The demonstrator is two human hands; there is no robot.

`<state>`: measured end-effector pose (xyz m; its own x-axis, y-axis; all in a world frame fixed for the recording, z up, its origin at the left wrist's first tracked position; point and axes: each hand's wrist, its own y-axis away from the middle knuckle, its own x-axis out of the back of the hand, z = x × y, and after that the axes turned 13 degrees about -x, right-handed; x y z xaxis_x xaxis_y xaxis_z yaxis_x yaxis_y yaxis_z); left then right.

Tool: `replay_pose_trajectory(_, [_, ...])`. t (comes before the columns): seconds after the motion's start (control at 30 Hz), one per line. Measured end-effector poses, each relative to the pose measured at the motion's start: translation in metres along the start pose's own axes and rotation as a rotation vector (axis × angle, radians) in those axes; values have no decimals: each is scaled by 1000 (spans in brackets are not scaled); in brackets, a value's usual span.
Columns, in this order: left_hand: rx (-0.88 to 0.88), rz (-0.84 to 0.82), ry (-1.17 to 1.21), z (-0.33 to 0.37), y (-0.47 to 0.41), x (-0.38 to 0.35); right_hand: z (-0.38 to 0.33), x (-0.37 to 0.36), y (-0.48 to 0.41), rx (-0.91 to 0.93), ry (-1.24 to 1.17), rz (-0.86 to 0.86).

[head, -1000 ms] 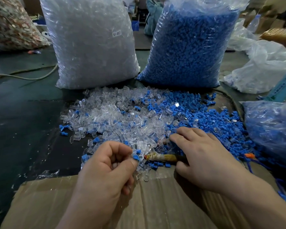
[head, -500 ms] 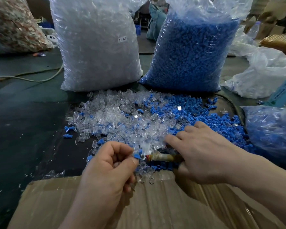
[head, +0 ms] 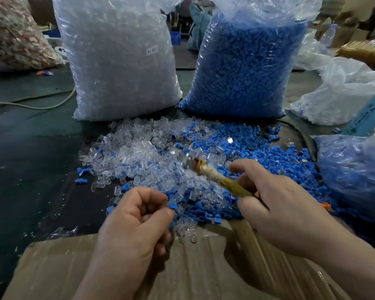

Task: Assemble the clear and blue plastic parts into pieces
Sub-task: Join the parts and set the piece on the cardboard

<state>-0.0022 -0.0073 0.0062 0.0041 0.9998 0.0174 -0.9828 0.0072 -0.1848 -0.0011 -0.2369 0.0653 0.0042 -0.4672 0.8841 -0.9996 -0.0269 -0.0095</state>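
Left hand (head: 136, 224): grip curled, blue part (head: 173, 205) pinched between thumb and forefinger.
Right hand (head: 279, 204): grip clamped on taped stick (head: 222, 179), tilted up-left, tip blurred.
Loose parts (head: 152, 152): clear and blue, heaped on bench (head: 30, 169) before clear-parts bag (head: 117, 61) and blue-parts bag (head: 247, 68).

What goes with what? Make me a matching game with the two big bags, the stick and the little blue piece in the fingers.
Things:
1. clear-parts bag
2. blue-parts bag
3. stick
4. little blue piece

Places:
A. gripped by the right hand
B. standing at the back on the left, with a white label
C. pinched by the left hand
D. standing at the back on the right

Pairs: 1-B, 2-D, 3-A, 4-C.
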Motion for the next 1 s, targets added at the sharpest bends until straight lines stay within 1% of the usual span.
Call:
replay_pose_trajectory(0.07, [-5,12,5,-3,-1,-1,-4,1,-2,-54,-102,-41])
replay_pose_trajectory(0.1, [-5,19,13,-4,-1,0,-5,1,-3,-65,-106,-49])
replay_pose_trajectory(0.17, [0,24,20,-7,-2,1,-7,0,-5,-60,3,1])
replay_pose_trajectory(0.27, [-7,11,3,-11,-2,3,-6,-4,-5,-7,228,151])
replay_pose_trajectory(0.33, [-12,15,-1,-12,-2,3,-7,-8,-4,21,302,183])
replay_pose_trajectory(0.4, [-26,29,3,-12,-2,3,-7,-9,-2,14,338,210])
replay_pose_trajectory(0.5, [-59,60,28,-12,-2,2,-6,-9,-2,3,297,252])
replay_pose_trajectory(0.63, [-87,120,85,-6,-3,0,-4,-16,0,34,153,210])
replay_pose_trajectory(0.73, [-104,170,130,-1,-6,1,-3,-18,3,72,67,112])
replay_pose_trajectory(0.8, [-116,170,178,4,-6,1,-2,-17,5,103,89,52])
replay_pose_trajectory(0.87, [-138,150,206,7,-6,0,-3,-15,6,129,136,44])
replay_pose_trajectory(1.0, [-176,99,163,10,-6,0,-5,-14,7,121,155,23])
